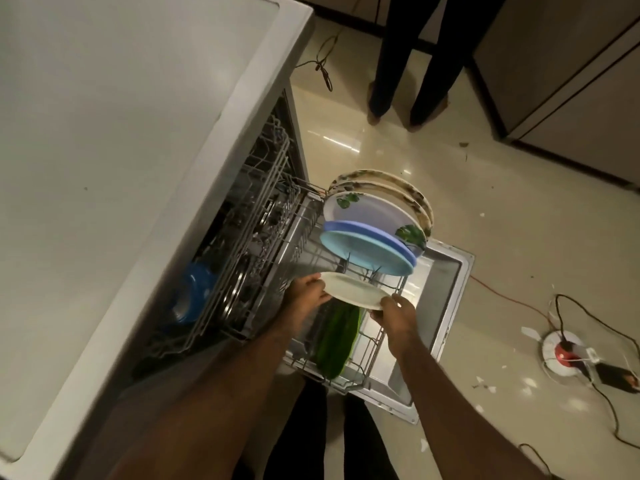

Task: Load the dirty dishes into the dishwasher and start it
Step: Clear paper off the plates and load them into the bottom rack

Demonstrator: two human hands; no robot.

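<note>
- small cream plate (351,291): plain, pale and oval-looking from this angle, with no pattern to be seen; it is held nearly flat above the front part of the lower rack (372,344), just in front of the standing plates.
- hands: the left hand (308,294) grips the plate's left edge and the right hand (394,311) pinches its right edge, thumb on top; the hands are apart with the plate between them.
- the lower rack is pulled out over the open dishwasher door (446,282).
- plates standing on edge in the rack, five in all: two with brown mottled rims (398,187) at the back, one white plate with green leaves (367,211), one darker blue plate (363,228), one light blue plate (363,251) nearest the hands.
- one dark green item (337,337) lies in the rack under the cream plate; its kind cannot be told.
- the upper rack (263,188) sits inside the machine, holding one blue bowl (194,292) and some shiny metal ware, too dark to count.
- on the floor (502,220): one red and white cable reel (562,351) with black cords, and scattered white scraps.
- one other person's dark-trousered legs (408,64) stand beyond the door.
</note>
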